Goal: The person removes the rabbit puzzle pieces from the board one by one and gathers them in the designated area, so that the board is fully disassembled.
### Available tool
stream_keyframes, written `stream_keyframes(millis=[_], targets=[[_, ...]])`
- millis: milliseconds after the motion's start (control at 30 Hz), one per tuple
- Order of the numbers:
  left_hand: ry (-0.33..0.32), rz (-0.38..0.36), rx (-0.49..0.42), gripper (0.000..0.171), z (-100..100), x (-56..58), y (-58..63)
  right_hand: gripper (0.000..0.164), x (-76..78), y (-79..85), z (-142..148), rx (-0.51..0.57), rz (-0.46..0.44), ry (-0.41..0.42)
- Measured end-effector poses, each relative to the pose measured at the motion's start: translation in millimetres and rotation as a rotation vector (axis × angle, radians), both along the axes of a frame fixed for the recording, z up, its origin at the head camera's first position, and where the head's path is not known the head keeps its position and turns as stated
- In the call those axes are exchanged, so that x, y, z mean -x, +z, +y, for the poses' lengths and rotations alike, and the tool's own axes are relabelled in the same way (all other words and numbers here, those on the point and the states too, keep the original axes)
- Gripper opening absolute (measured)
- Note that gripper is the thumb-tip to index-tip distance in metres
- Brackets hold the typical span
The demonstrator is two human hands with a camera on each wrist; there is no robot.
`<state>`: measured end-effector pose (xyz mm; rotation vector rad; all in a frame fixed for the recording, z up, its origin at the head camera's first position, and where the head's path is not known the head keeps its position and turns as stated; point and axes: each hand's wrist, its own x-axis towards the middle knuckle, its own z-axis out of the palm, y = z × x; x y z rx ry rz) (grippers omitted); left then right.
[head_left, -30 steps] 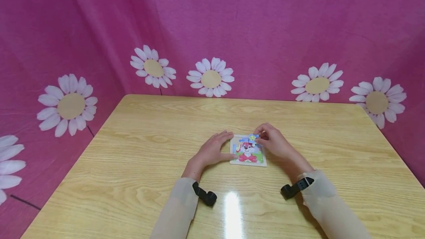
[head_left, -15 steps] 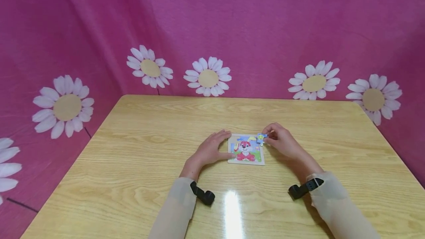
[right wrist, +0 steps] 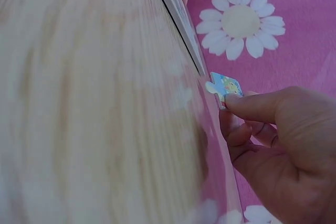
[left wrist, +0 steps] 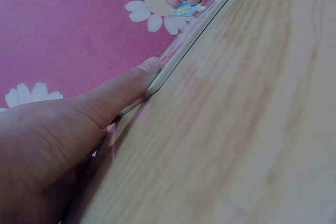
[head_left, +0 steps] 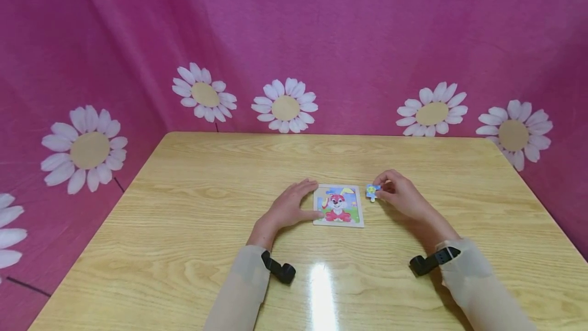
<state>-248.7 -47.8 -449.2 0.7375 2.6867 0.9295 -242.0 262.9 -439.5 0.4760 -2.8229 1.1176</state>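
1. The small blue die-cut puzzle piece (head_left: 372, 191), pinched by the right hand (head_left: 398, 198) at its fingertips, could slip and drop, since the grip takes only its edge.
2. The square picture puzzle board (head_left: 338, 205) could skid on the glossy wooden table (head_left: 193, 229); the left hand (head_left: 288, 207) only rests spread against its left edge.
3. The piece shows blue and yellow print and sits just right of the board, apart from it.

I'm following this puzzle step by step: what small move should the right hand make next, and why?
Probably lower the puzzle piece onto the table: the right hand pinches it just right of the puzzle board, clear of the frame, while the left hand steadies the board's left edge.
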Motion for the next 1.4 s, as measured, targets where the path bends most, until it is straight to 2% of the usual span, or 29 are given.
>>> stream_keyframes(millis=[533,1033,1400], targets=[[0.004,-0.005,0.009,0.081,-0.4,-0.4,-0.4,0.014,0.0,2.0,12.3,-0.033,-0.011,0.017],[-0.009,-0.002,0.009,0.081,-0.5,0.5,-0.7,0.016,4.8,1.7,13.6,-0.063,-0.087,0.052],[-0.002,0.012,0.008,0.081,-1.8,2.8,-5.5,0.018,7.4,2.4,15.9,-0.056,-0.132,0.07]])
